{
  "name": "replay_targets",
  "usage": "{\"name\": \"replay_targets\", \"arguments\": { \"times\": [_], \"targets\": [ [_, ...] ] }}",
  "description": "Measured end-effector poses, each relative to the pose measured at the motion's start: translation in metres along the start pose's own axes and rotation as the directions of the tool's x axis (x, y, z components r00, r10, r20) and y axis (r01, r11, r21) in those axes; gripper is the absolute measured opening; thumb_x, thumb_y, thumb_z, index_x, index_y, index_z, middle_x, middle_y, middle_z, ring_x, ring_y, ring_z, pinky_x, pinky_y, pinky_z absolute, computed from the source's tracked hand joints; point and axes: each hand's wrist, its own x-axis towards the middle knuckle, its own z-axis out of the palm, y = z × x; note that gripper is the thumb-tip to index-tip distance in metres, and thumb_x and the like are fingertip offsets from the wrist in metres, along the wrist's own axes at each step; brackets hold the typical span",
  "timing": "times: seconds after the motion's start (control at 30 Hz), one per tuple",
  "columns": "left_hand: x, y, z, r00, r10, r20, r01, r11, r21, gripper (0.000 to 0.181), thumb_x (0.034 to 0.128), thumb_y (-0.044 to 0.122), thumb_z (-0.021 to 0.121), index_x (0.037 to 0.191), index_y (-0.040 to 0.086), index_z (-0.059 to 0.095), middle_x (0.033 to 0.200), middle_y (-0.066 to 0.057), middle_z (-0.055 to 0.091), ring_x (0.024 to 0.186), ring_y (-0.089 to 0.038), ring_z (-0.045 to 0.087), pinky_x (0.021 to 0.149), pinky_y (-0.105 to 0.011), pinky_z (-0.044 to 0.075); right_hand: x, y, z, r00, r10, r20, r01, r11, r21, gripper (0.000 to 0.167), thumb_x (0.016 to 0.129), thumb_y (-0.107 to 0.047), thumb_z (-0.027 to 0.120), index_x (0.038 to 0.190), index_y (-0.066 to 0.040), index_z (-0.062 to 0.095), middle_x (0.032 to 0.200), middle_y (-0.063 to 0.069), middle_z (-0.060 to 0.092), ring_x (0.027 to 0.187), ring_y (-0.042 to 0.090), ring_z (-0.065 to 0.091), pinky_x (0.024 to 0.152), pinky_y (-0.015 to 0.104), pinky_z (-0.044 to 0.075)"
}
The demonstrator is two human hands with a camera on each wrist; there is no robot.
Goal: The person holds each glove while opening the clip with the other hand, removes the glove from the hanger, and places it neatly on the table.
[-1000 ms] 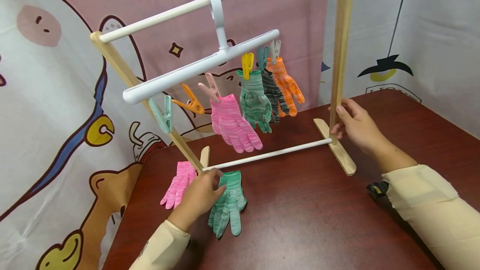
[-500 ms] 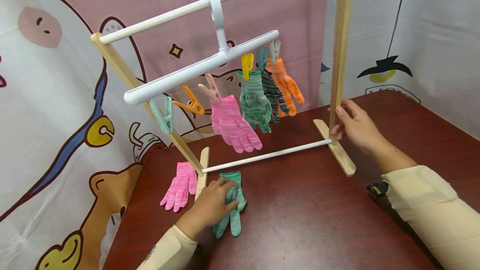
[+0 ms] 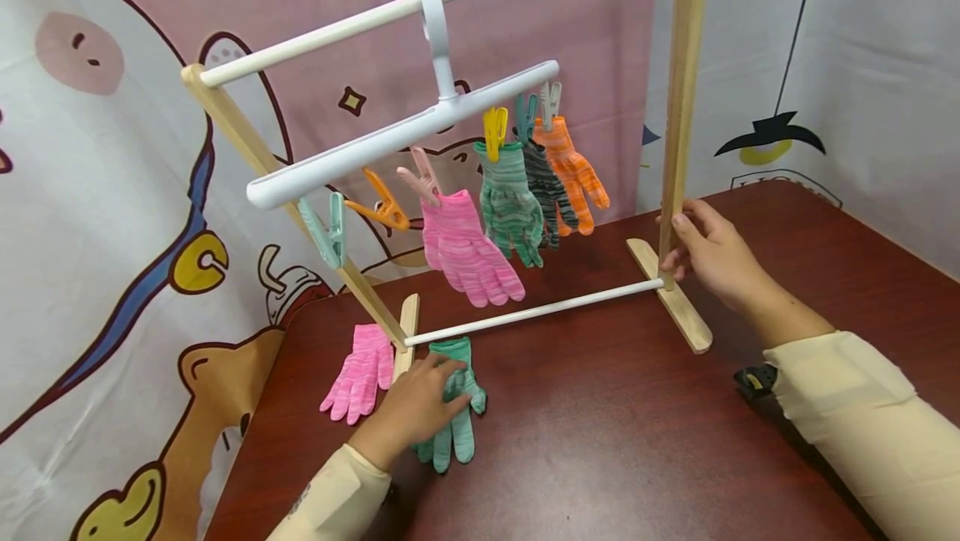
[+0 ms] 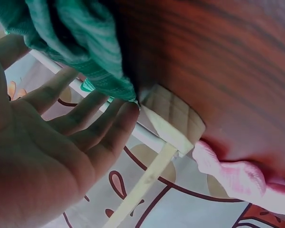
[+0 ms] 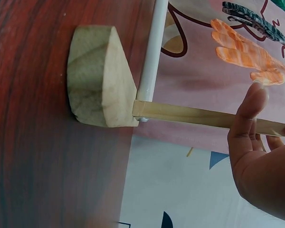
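Wooden rack (image 3: 681,91) on brown table (image 3: 600,441), white hanger (image 3: 360,145) on the rack, four gloves (image 3: 467,245) hanging inside it, left hand (image 3: 415,401) on a green glove (image 3: 459,433) near the rack, right hand (image 3: 712,253) holding the rack's side, pink glove (image 3: 362,374) beside the rack

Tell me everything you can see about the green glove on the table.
The green glove looks like knitted fabric, streaked paler, with a darker cuff edge. It lies on the table, cuff toward the low white bar, fingers pointing away. The left hand covers part of it and seems to touch it; no clip shows.
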Motion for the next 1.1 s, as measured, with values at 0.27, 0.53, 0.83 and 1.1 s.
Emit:
{"name": "replay_targets", "arguments": {
  "times": [0.27, 0.53, 0.83, 1.1],
  "targets": [
    [0.005, -0.001, -0.004, 0.998, -0.043, 0.050, 0.043, 0.999, -0.012, 0.053, 0.0891, 0.046, 0.071, 0.131, 0.014, 0.064, 0.130, -0.013, 0.061, 0.113, -0.036, 0.063, 0.090, -0.053, 0.053, 0.001, -0.001, -0.001, 1.000, 0.011, -0.006, -0.011, 0.999, -0.033, 0.022, 0.109, -0.029, 0.033, 0.124, -0.030, 0.049, 0.103, 0.002, 0.055, 0.063, 0.009, 0.065, 0.053, 0.026, 0.053],
    [0.006, -0.005, -0.003, 0.997, -0.047, 0.059, 0.049, 0.999, -0.019, 0.047, 0.0932, 0.040, 0.067, 0.132, 0.013, 0.063, 0.133, -0.013, 0.059, 0.122, -0.033, 0.059, 0.097, -0.052, 0.051, 0.001, 0.000, 0.000, 1.000, 0.006, -0.003, -0.007, 1.000, -0.021, 0.022, 0.109, -0.029, 0.033, 0.125, -0.030, 0.049, 0.101, -0.003, 0.055, 0.063, 0.010, 0.065, 0.053, 0.026, 0.053],
    [0.009, -0.006, -0.002, 0.995, -0.094, 0.039, 0.096, 0.995, -0.032, 0.042, 0.0951, 0.039, 0.065, 0.129, 0.014, 0.064, 0.138, -0.015, 0.056, 0.125, -0.038, 0.056, 0.100, -0.054, 0.049, 0.000, -0.001, 0.000, 1.000, 0.014, -0.006, -0.014, 0.999, -0.034, 0.022, 0.109, -0.029, 0.033, 0.124, -0.030, 0.049, 0.101, 0.001, 0.055, 0.064, 0.010, 0.065, 0.053, 0.026, 0.053],
    [0.011, -0.008, 0.001, 0.995, -0.096, 0.021, 0.096, 0.995, -0.012, 0.038, 0.0941, 0.040, 0.065, 0.124, 0.017, 0.064, 0.146, -0.012, 0.053, 0.131, -0.042, 0.050, 0.097, -0.059, 0.048, 0.000, 0.001, -0.001, 1.000, 0.005, -0.001, -0.005, 1.000, -0.019, 0.022, 0.109, -0.029, 0.034, 0.125, -0.030, 0.049, 0.100, -0.001, 0.056, 0.063, 0.010, 0.065, 0.053, 0.026, 0.053]
  ]
}}
